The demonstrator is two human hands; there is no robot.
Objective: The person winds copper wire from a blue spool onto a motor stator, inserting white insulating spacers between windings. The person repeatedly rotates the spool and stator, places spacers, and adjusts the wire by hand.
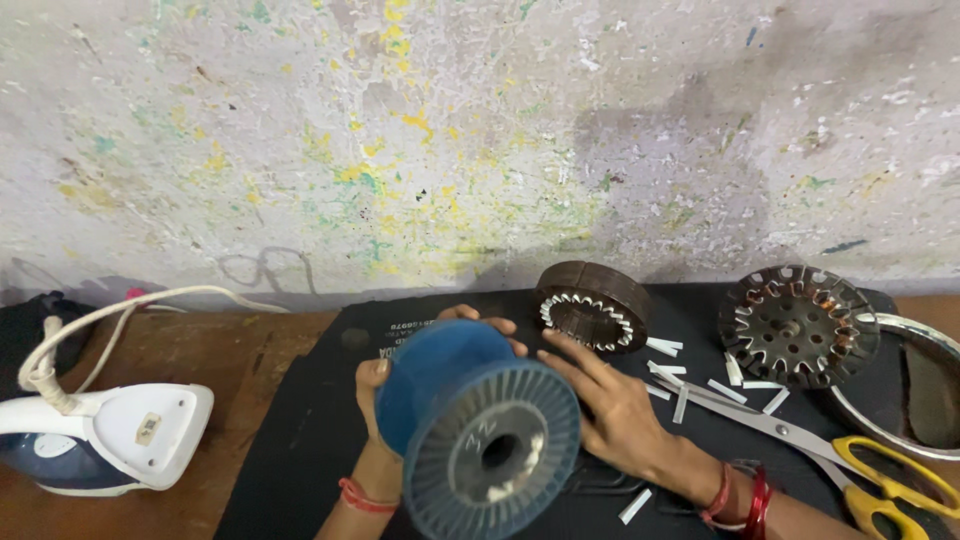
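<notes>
I am looking down at a brown wooden table (200,350) pushed against a grey wall (480,130) flecked with yellow, green and white paint; a black mat (300,430) covers the middle of the table, and I place everything else from that mat. On the bare wood left of the mat lies a white and blue clothes iron (105,440) on its side, its pale cord (90,325) looping up toward the wall. At the mat's far edge, near the wall, a dark slotted metal ring (592,305) lies tilted, white paper lining its slots. Right of it on the mat rests a second slotted core (797,326) with copper wire showing in some slots. Short white paper strips (680,390) lie scattered between the two cores, and yellow-handled scissors (800,435) lie on the mat's right part, blades pointing toward the mat's centre. Past the mat's right edge I see part of a round steel dish (915,400); I cannot tell what it holds. Over the mat's centre I hold a blue plastic spool (475,425), its axis running from the wall toward me and one ribbed flange with its centre hole facing the camera. My left hand (375,395) is clasped around the spool's barrel from the left, and my right hand (610,405) presses flat, fingers spread, against its right side.
</notes>
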